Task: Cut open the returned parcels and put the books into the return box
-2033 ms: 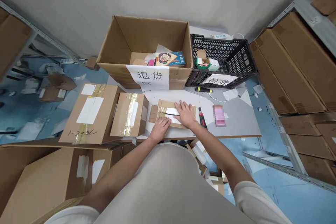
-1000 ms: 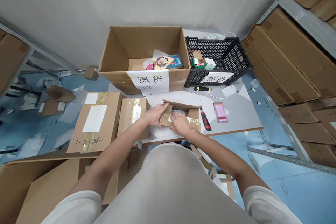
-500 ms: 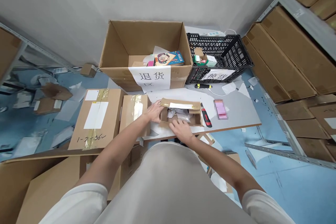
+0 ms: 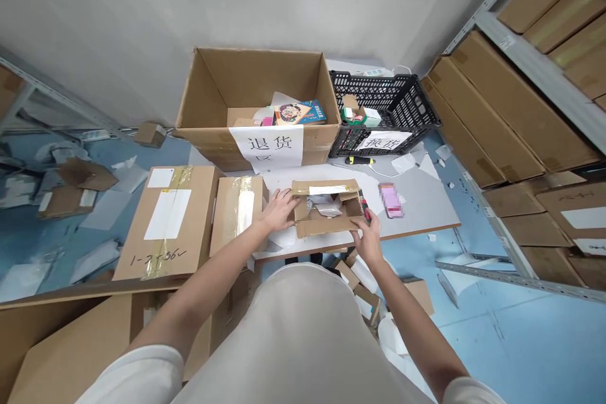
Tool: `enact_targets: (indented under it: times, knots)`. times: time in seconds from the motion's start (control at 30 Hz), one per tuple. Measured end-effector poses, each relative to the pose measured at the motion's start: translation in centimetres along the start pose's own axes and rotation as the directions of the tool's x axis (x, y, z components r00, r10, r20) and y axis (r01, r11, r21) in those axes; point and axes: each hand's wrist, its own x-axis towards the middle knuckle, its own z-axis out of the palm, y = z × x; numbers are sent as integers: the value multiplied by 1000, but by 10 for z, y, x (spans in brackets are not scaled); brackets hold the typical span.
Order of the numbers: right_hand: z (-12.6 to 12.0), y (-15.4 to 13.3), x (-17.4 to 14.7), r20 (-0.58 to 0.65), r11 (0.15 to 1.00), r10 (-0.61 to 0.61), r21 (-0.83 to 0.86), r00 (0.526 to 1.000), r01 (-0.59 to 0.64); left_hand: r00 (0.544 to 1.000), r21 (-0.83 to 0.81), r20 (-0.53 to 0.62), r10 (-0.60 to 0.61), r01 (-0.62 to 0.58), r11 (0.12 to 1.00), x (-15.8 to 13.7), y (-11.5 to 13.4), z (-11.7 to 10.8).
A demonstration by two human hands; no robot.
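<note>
A small cardboard box lies on the table in front of me, its flaps folded outward. Inside it are crumpled white paper and a pale plastic-wrapped packet, whose contents I cannot make out. My left hand grips the box's left end, fingers over the side. At the right front corner my right hand holds the box's edge between thumb and fingers. A red and black utility knife lies just beyond that hand, partly hidden by it.
Behind stand a large open carton with books and a black plastic crate with small boxes. Two taped cartons, one large and one smaller, are at left. A blurred pink object and a yellow-black tool lie on the table.
My right hand has moved from the box's front middle to its right front corner. The front flap now lies outward in view. My left hand stays at the left end.
</note>
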Motion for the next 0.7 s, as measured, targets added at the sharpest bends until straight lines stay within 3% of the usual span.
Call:
enact_targets:
  times: [0.13,0.23,0.3,0.43,0.57,0.7]
  knots:
    - [9,14,7,56,951,178,246,982,-186,983,-82,-66,-173,168,982,-11,16,15]
    - [7,10,13,48,914,202,349,978,-206,963,-236,-51,-266,247,940,-19,24,23]
    - [1,1,13,15,892,207,407,978,-195,950,-336,-100,-296,248,908,-24,29,23]
    - [-16,-23,0,-70,847,209,511,975,-145,897,-463,-298,-327,163,871,-39,44,13]
    - [-49,-41,-29,-224,834,180,550,958,-28,819,-481,-465,-335,84,873,-52,64,-3]
    - [-102,-47,-81,-446,893,183,449,876,42,829,-456,-531,-175,-105,884,-54,95,-23]
